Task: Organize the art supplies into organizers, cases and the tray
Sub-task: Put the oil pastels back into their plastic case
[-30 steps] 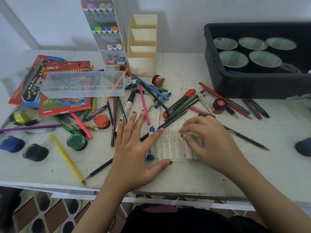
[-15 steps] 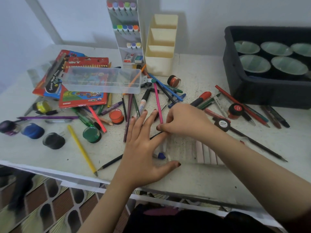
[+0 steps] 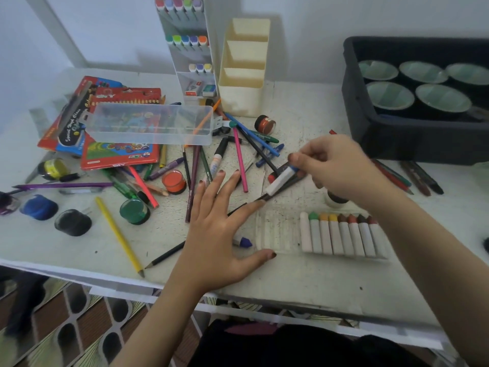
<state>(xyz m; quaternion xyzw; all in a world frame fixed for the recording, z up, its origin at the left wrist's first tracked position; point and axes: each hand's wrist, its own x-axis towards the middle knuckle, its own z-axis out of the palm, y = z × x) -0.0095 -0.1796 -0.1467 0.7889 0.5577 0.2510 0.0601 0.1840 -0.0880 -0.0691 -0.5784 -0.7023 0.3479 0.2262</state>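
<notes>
The blue-tipped crayon (image 3: 280, 180) is pinched at its coloured end between the thumb and fingertips of the right hand (image 3: 336, 165) and is held clear of the table (image 3: 304, 279), slanting down toward the left. It is judged that this end grip leaves the paper-wrapped body free to be laid into a slot.

The left hand (image 3: 219, 231) is laid flat on the table with straight, spread fingers and grasps nothing. Its thumb and index finger lie at the left edge of the crayon tray (image 3: 275, 231), apparently so that the light tray is kept from sliding.

The crayon tray rests near the front edge of the table. A row of crayons (image 3: 341, 237) fills its right part; the slots on the left are vacant, and one of these is judged to be the destination.

A purple-tipped crayon (image 3: 244, 242) lies just beside the tray, next to the left hand. A black pencil (image 3: 169, 254) runs under the left hand toward the tray's far left corner and may obstruct placement. Loose pencils and pens are heaped behind, near the clear case (image 3: 150, 123) and the cream organizer (image 3: 246, 75). Whether the small pot (image 3: 334, 200) beneath the right wrist touches the tray cannot be told.
</notes>
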